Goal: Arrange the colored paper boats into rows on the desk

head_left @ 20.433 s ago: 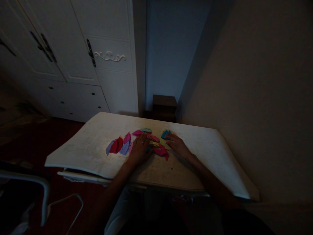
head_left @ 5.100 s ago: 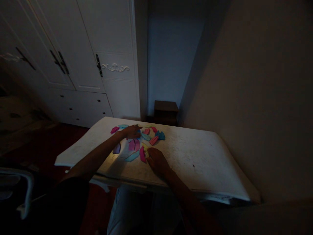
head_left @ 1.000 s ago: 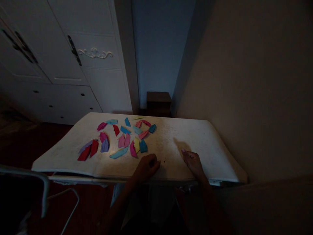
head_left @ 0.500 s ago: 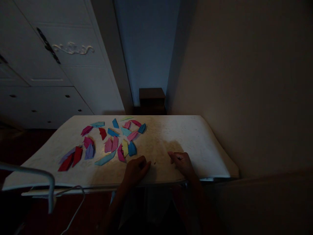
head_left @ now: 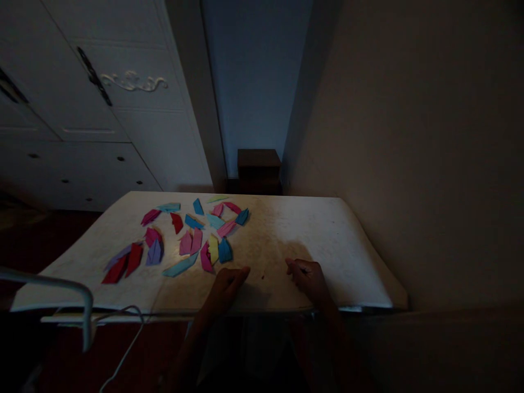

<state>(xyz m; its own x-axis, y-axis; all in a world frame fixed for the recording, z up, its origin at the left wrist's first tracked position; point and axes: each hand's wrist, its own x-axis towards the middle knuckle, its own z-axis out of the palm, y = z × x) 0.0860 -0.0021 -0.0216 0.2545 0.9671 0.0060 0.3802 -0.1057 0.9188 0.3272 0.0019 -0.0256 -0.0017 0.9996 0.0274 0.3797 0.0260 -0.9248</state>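
My left hand (head_left: 228,286) rests near the table's front edge, fingers curled and thumb laid along them, with nothing showing in it. To its right, my right hand (head_left: 308,278) is also closed in a loose fist at the table, and no object shows in it. A tiny dark speck (head_left: 262,277) lies between them. Closest to the left hand are folded paper pieces: a blue one (head_left: 225,250), a yellow one (head_left: 213,249) and a magenta one (head_left: 206,257). Several more lie scattered leftward, including a light blue strip (head_left: 180,266), a purple piece (head_left: 154,252) and a red piece (head_left: 134,259).
The pale table (head_left: 339,245) runs to a wall (head_left: 429,164) on the right. White cabinets (head_left: 98,131) stand to the left, and a small brown stand (head_left: 258,158) is behind the table. A bent metal tube (head_left: 87,311) and a cable (head_left: 129,346) occupy the lower left.
The view has shifted slightly, so the scene sits a little farther right. My left thumb has drawn closer to the curled fingers. The right hand and paper pieces look unchanged.
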